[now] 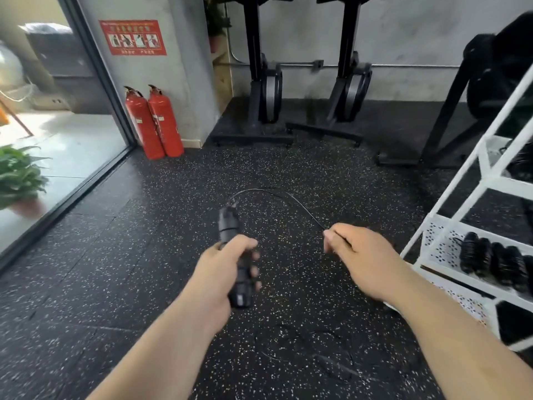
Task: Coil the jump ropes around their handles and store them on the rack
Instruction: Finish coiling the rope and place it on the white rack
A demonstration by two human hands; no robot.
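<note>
My left hand (223,271) grips the black jump rope handles (232,235), held upright with their tops above my fist. A thin black rope (284,196) arcs from the top of the handles over to my right hand (364,255), which pinches it between thumb and fingers. More of the rope lies loose on the floor (326,359) below my arms. The white rack (467,226) stands at the right, with several coiled black jump ropes (496,262) lying on its perforated shelf.
Speckled black rubber floor (144,255) spreads in front. Two red fire extinguishers (154,122) stand by the pillar, two upright black machines (266,90) against the far wall. A potted plant (20,180) sits behind the glass at the left.
</note>
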